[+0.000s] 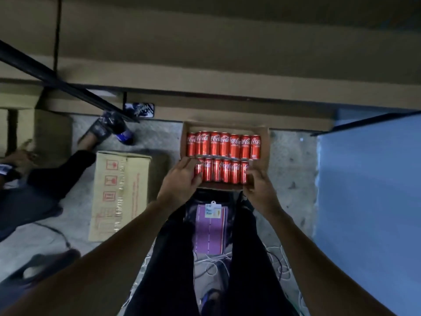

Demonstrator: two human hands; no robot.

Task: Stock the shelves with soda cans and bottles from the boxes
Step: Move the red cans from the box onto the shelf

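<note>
Cans [224, 147]: 7 back, 6 front; L hand [182, 176], R hand [258, 182] grip ends

A grey concrete floor [291, 160] is shown. A closed cardboard box [118, 195] is laid flat on it, with a dark cable [57, 231] beside it. Whether the open box [264, 151] of red cans [223, 144] rests on it cannot be told.

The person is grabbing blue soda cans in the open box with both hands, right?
Not blue: the head view shows red cans. The left hand and right hand do grip the near row's ends in the open box.
</note>
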